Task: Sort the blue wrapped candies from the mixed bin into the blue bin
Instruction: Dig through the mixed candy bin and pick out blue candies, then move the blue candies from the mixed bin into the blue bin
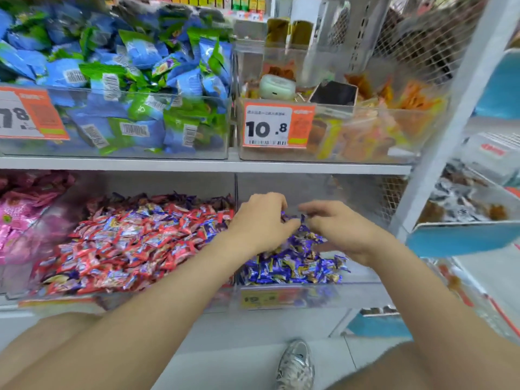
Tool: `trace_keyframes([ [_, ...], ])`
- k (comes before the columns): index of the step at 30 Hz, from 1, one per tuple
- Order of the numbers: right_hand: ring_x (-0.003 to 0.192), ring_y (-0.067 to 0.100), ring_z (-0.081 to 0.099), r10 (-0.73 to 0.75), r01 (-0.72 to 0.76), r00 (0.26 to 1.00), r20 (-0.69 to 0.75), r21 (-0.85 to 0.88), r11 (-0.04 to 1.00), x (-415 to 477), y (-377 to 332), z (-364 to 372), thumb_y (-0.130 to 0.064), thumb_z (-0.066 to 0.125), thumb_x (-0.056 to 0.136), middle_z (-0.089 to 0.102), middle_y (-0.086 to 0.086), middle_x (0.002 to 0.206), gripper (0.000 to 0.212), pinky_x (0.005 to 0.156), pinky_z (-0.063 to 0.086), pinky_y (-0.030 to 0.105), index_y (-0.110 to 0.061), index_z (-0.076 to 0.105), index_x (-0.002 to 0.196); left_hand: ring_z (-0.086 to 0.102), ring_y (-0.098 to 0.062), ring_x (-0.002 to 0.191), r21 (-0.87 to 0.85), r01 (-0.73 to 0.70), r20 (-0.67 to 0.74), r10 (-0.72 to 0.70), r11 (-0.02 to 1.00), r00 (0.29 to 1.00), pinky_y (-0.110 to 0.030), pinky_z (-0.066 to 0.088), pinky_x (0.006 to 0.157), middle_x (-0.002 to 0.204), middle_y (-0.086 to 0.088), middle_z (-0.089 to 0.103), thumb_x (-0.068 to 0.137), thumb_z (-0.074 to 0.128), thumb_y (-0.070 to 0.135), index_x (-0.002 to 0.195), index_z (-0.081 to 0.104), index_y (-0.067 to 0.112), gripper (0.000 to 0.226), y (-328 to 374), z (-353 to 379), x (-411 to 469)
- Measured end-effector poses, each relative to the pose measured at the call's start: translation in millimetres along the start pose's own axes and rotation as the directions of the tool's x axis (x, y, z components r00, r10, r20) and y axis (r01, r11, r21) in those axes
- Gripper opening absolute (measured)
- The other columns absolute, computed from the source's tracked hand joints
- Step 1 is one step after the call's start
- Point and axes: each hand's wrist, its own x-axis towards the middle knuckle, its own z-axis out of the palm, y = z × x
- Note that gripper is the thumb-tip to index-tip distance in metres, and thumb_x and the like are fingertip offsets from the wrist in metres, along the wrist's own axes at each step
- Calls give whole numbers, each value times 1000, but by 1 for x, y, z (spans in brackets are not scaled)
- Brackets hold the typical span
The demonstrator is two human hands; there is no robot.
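The person crouches at the lower shelf with both arms reaching over the blue bin (351, 294), so this looks like the drop-off step. The left grip (261, 220) is curled round a small bunch of blue candies (294, 222). The right grip (337, 229) pinches at the same bunch from the other side, just above the blue pile (292, 267) lying in that bin.

Next, I'd judge, the fingers need to let go so the bunch falls onto the pile. A hand must then cross the clear divider to the mixed bin (168, 299), where blue wrappers are buried among red ones (plenty of them, so the job is far from over). Picking them out will take fingertip work.

The upper shelf (140, 164) hangs close overhead. It carries a bin of blue and green packets (112, 80) and another holding a phone (333, 92) behind a price tag (277, 126). Pink packets (17, 220) sit left of the mixed bin.
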Motion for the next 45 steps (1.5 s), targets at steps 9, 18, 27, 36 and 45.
trace_keyframes([
  [9, 55, 25, 65, -199, 224, 974, 103, -487, 844, -61, -48, 43, -15, 45, 87, 73, 15, 68, 28, 52, 58, 42, -1, 67, 77, 63, -6, 72, -35, -128, -134, 122, 991, 983, -33, 55, 73, 71, 11, 67, 86, 60, 26, 84, 68, 29, 9, -18, -48, -78],
  [18, 89, 31, 72, 251, 544, 698, 670, -725, 423, -87, -21, 166, -29, 56, 86, 72, 4, 90, 21, 80, 61, 40, -14, 70, 89, 70, -15, 68, 317, 9, 882, -298, 948, 365, -38, 64, 81, 82, 3, 68, 99, 60, 27, 123, 68, 18, 27, -91, 7, -161],
  [27, 70, 17, 51, 260, 602, 650, 714, -693, 397, -67, 47, 277, -9, 51, 100, 47, 2, 95, 10, 54, 35, 32, -16, 54, 94, 71, -26, 71, 320, 427, 644, -525, 846, 557, -34, 62, 66, 89, -10, 70, 85, 69, 17, 95, 65, 6, 15, -226, 171, -218],
  [36, 113, 33, 61, 316, 403, 625, 714, -642, 652, -44, 116, 337, -20, 59, 101, 54, 11, 133, 36, 96, 54, 42, -18, 59, 136, 57, -32, 119, 363, 664, 503, -737, 654, 451, -40, 54, 95, 128, -11, 49, 69, 83, 19, 120, 59, 15, 56, -303, 301, -266],
  [45, 105, 33, 63, 350, 347, 679, 645, -703, 621, -31, 133, 333, -21, 53, 100, 57, 9, 125, 28, 94, 57, 45, -15, 62, 126, 63, -37, 116, 209, 740, 437, -737, 640, 515, -42, 53, 93, 124, -18, 64, 91, 68, 1, 119, 64, 6, 28, -304, 332, -289],
])
